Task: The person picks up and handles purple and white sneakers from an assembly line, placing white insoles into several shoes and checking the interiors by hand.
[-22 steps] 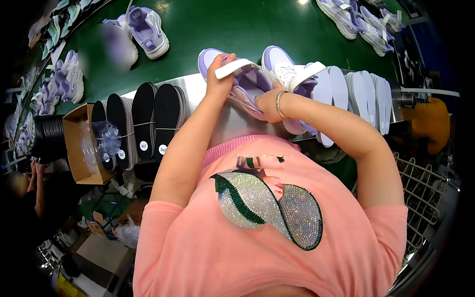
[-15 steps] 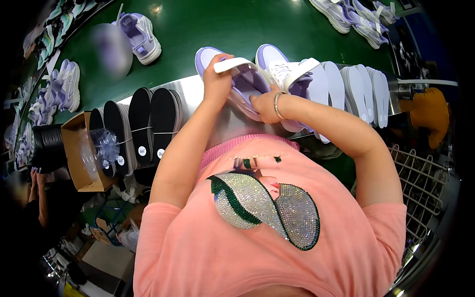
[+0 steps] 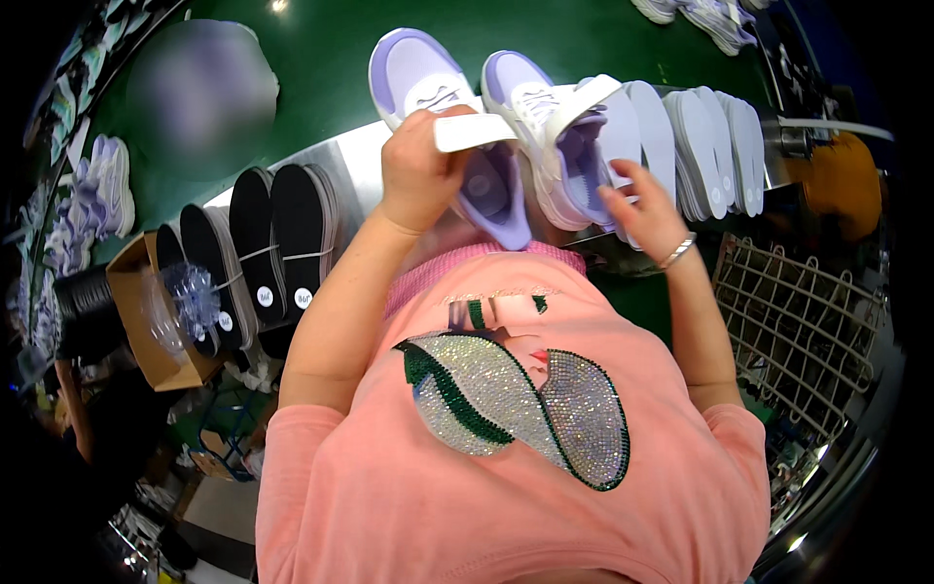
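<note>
Left hand (image 3: 420, 170) grips shoe (image 3: 443, 127).

Bright, even overhead light fills the scene. A small white glare spot sits on the green conveyor belt (image 3: 292, 58) near the top edge, the reflection of a lamp above. The metal shelf edge (image 3: 345, 161) shines pale under the same light. The white and lilac shoes (image 3: 428, 73) are strongly lit, close to washed out, with soft shadow inside their openings. The centre is sharp: sequins on the pink shirt (image 3: 506, 409) glitter crisply. A smeared, blurred oval patch (image 3: 199, 83) covers part of the upper left. Fisheye distortion bends straight lines toward the rim, and the corners fall into black vignette. The lower left lies dim and murky.
</note>
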`<action>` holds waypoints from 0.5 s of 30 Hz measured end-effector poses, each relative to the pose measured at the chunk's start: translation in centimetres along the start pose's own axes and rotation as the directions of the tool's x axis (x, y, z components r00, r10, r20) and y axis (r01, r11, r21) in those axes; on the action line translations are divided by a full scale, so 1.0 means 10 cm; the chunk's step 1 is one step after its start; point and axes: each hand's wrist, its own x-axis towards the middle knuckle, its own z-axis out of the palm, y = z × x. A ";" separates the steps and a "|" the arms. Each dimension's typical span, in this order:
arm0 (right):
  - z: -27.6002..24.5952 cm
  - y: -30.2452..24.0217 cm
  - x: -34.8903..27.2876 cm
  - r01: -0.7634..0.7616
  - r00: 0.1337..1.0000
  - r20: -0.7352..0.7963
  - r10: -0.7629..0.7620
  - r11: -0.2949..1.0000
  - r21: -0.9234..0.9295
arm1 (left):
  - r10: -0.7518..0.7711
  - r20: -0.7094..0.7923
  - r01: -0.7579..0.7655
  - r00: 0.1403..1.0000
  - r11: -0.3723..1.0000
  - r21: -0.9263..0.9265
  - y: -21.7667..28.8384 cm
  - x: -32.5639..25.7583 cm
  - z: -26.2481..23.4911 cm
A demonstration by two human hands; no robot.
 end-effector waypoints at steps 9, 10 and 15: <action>0.09 0.13 0.14 0.043 0.992 -0.126 -0.028 0.992 0.120 | -0.438 -0.099 0.425 0.894 0.896 -0.128 -0.44 0.16 -0.41; 0.00 0.29 0.20 0.024 0.975 -0.221 0.003 0.992 0.122 | -0.349 -0.273 0.337 0.897 0.937 -0.090 -0.31 0.25 -0.41; -0.22 0.90 0.32 -0.315 0.919 -0.359 0.163 0.851 -0.420 | -0.025 0.061 0.029 0.998 0.997 -0.066 0.35 0.45 -0.04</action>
